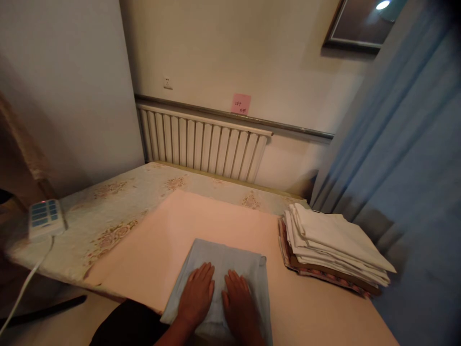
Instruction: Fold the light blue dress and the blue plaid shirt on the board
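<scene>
A light blue folded cloth (226, 252) lies on the pink sheet at the front of the table. Flat on its left half rests my left hand (197, 293), fingers stretched out and pointing away from me. My right hand (239, 300) lies on the right half of the same cloth, its fingers also extended. A narrow strip of blue fabric shows between the two hands. Neither hand grips anything. At the cloth's far right corner a small fold stands slightly raised.
To the right stands a pile of folded white and brown cloths (334, 240) beside a blue curtain (414, 192). A floral tablecloth (118, 192) shows around the pink sheet (144, 259). On the left edge sits a white power strip (46, 221) with its cord. A radiator (205, 144) lines the wall.
</scene>
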Demonstrator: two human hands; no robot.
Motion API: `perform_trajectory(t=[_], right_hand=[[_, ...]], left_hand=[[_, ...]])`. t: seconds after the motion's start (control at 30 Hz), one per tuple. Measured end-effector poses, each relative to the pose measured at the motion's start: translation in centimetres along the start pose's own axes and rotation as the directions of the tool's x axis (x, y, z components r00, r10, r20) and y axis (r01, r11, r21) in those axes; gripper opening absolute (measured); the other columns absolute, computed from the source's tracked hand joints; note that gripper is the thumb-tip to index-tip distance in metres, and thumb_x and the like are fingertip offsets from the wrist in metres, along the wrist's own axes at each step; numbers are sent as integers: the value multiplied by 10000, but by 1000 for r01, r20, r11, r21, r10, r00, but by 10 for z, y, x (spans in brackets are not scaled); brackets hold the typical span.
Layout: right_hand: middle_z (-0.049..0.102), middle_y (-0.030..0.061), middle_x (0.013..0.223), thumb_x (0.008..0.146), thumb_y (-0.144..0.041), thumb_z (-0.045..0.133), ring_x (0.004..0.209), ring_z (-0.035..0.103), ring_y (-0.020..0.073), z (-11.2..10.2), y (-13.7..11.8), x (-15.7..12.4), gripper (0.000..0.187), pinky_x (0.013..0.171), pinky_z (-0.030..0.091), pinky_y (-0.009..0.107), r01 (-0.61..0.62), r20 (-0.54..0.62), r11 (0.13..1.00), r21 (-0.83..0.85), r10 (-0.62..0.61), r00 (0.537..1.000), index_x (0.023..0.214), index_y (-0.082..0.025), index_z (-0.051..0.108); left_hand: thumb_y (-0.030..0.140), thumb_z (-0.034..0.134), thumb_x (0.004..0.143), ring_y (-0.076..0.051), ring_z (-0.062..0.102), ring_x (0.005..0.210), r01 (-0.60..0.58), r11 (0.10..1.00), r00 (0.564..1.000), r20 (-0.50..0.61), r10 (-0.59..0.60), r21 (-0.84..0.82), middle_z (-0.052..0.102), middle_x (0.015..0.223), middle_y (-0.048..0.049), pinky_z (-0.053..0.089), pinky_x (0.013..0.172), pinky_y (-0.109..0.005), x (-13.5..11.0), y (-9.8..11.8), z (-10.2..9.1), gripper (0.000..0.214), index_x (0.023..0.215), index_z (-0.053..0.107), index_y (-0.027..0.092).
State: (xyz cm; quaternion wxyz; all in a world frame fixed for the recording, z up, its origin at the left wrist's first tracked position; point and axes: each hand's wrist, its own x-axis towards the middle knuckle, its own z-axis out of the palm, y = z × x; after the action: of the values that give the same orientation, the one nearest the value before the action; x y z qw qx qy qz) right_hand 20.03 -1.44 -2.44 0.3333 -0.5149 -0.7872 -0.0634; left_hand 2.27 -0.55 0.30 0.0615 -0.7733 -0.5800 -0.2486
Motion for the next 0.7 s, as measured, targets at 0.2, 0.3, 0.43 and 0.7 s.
perform_trajectory(t=[0.2,0.3,0.43,0.7], right_hand=[[585,66,1339,919,-253,484,1282,500,229,0,1,0,359,1096,371,455,6,0,1000,-6,-6,1000,1260,-203,584],[586,67,1338,919,-259,489,1285,497,225,-1,1,0,361,1096,371,449,11,-5,1000,-12,-12,1000,1265,-206,579],[590,69,1333,924,-273,486,1284,498,224,0,2,-1,366,1096,372,448,26,-2,1000,-12,-26,1000,1273,-205,572],[581,70,1343,932,-261,466,1292,489,218,2,4,-2,372,1100,366,447,46,-30,999,-17,-46,998,1287,-197,557]], left_hand=[[258,409,932,-226,513,1264,-10,1000,1000,2,10,1,588,1351,-64,389,1054,-438,0,0,-1,400,1301,551,203],[253,405,931,-223,510,1265,-12,1000,1000,-5,12,4,589,1349,-63,385,1056,-430,0,-1,0,401,1301,551,205],[253,407,931,-223,509,1266,-6,1000,1000,-3,6,5,588,1351,-60,385,1056,-427,0,0,1,402,1304,549,208],[262,402,938,-221,495,1281,14,1000,1000,16,-14,-10,579,1362,-62,371,1072,-431,0,1,-1,402,1310,545,201]])
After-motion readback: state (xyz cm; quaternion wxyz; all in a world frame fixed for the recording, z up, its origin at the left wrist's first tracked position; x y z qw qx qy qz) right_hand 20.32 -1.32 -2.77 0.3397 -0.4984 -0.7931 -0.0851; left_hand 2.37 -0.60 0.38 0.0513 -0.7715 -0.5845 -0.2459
